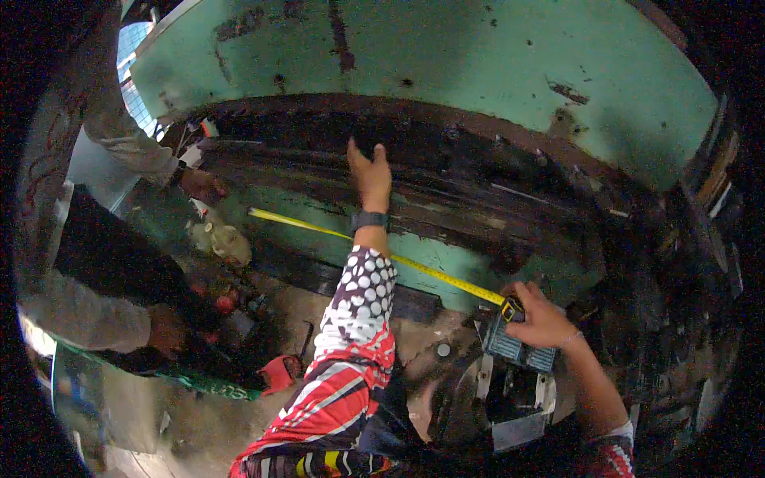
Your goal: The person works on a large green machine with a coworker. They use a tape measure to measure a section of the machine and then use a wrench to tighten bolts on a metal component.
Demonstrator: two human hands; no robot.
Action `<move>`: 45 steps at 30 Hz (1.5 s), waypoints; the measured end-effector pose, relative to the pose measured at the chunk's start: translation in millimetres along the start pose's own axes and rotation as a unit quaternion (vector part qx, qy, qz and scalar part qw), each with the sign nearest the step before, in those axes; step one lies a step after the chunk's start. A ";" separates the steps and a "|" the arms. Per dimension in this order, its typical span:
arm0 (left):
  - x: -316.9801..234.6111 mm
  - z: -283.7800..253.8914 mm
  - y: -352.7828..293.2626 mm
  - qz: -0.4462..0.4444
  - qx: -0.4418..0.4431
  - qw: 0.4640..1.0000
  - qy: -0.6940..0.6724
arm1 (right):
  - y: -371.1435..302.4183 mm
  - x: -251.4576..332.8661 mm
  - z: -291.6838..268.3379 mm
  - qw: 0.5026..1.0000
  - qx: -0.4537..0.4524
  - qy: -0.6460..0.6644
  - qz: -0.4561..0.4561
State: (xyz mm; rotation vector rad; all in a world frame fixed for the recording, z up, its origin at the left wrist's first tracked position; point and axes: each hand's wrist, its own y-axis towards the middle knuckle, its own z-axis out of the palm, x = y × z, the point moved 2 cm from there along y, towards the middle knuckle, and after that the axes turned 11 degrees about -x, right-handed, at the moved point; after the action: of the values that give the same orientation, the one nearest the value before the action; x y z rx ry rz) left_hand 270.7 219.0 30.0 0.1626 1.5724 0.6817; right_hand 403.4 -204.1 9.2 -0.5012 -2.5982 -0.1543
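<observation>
My left hand [371, 177] reaches out over the dark, rusty channel with its fingers apart and nothing in them. Below its wrist strap, the forearm crosses above a yellow tape blade [446, 278]. That blade runs slantwise over the green metal panel [422, 250], its free end at the left. At the lower right, my right hand [543, 320] is closed around the tape measure's black and yellow case [511, 308]. Just under this hand is a grey ribbed block [505, 343].
A large green, rust-marked sheet [446, 56] rises along the far side. At the left, a co-worker's hand [203, 186] hangs near the tape's free end. A red tool-like object [279, 374] and a pale round-ended object [229, 242] lie near the co-worker.
</observation>
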 end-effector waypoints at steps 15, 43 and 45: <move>21.2 -62.7 9.9 0.094 -0.203 0.974 -0.024 | -66.3 -0.6 67.2 0.994 -0.040 0.023 -0.101; -131.8 -77.5 -246.1 0.214 0.608 0.755 0.117 | -17.5 -4.8 -96.0 0.994 0.001 -0.020 -0.103; -146.3 -100.3 -276.3 0.215 0.602 0.765 0.081 | -52.4 13.3 -92.9 0.990 0.001 -0.086 -0.108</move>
State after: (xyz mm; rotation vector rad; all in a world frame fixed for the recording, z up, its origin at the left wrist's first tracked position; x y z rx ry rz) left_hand 277.1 -108.9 12.1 1.4921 1.9512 -0.1064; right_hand 413.9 -266.7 96.1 -0.2386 -2.8186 -0.1868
